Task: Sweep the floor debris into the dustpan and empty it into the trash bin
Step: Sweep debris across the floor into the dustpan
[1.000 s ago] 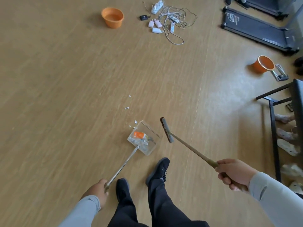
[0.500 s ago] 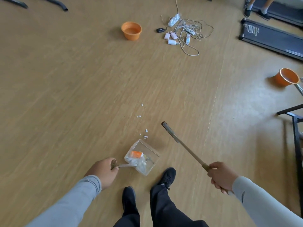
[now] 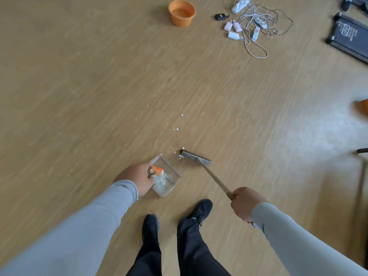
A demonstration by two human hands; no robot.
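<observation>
The broom head (image 3: pixel 196 157) has dropped to the floor beside the dustpan (image 3: pixel 169 177).

Wood-look floor (image 3: pixel 99 96): clear dustpan (image 3: pixel 169 172), white scraps (image 3: pixel 176 129), orange bowl (image 3: pixel 182 12), tangled chargers (image 3: pixel 256 22).

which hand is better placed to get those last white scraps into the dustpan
Right. The right hand grips the broom, whose head sits beside the white scraps at the mouth of the clear dustpan. The left hand is busy holding that dustpan's handle.
</observation>
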